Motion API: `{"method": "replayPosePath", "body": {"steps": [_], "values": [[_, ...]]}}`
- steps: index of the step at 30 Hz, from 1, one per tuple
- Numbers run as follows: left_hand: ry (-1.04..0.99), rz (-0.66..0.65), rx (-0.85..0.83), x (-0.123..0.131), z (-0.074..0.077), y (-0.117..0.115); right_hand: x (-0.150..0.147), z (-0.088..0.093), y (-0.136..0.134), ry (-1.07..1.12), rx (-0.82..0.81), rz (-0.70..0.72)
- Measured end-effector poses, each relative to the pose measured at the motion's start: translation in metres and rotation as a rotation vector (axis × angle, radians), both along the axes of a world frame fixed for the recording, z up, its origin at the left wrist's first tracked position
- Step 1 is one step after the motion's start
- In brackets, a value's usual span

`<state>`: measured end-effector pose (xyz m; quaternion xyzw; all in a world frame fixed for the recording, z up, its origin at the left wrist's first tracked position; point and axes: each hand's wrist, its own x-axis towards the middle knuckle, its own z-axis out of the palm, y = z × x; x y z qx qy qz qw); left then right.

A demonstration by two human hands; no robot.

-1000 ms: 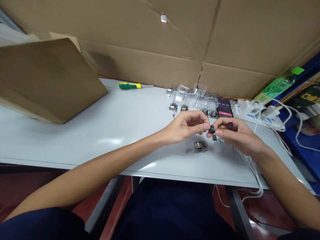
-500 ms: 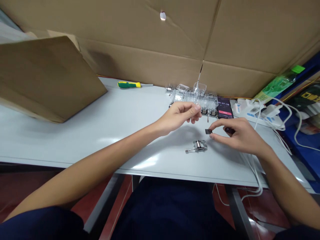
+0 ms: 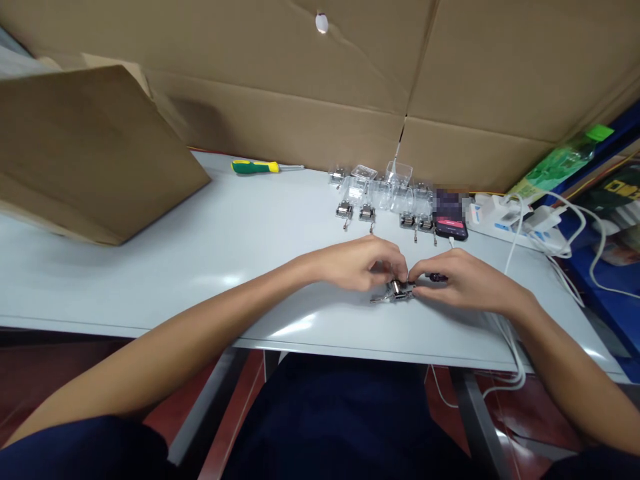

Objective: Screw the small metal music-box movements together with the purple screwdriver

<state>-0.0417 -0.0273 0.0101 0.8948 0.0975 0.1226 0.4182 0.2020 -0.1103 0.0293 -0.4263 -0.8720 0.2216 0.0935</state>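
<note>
A small clear-framed mechanism (image 3: 398,289) with a shiny metal cylinder and a thin lever lies on the table. Over its upper left edge, the fingers of my left hand (image 3: 367,263) are curled and closed on it. My right hand (image 3: 463,281) reaches in from the other side, thumb and forefinger at the mechanism's right end. The small dark square plate they pinch is mostly hidden there. A dark, rounded object (image 3: 438,277) shows inside the right hand, tucked under the fingers; its kind is unclear.
Behind the hands stand several similar mechanisms (image 3: 344,210) and clear plastic cases (image 3: 380,193). A phone (image 3: 451,227), white power strip (image 3: 520,230) with cables and green bottle (image 3: 565,160) are right. A green-yellow screwdriver (image 3: 255,167) and cardboard box (image 3: 100,153) are left.
My left hand has come down and nearer, onto the mechanism. My right hand has lowered slightly and brought the dark plate to the mechanism's right end.
</note>
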Motion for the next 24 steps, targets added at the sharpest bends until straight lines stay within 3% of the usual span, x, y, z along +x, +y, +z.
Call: {"method": "replayPosePath", "body": {"steps": [8,15,24], "values": [[0.072,-0.063,0.061,-0.0001,-0.0014,0.0006,-0.0010,-0.0004,-0.0012,-0.080,-0.033,-0.012],[0.094,-0.076,0.131,-0.0002,-0.0013,0.0010,-0.0030,-0.0068,-0.0076,-0.226,0.038,-0.045],[0.121,-0.088,0.253,-0.0004,-0.0012,-0.0021,-0.0044,-0.0059,-0.0091,-0.254,0.053,-0.025]]}}
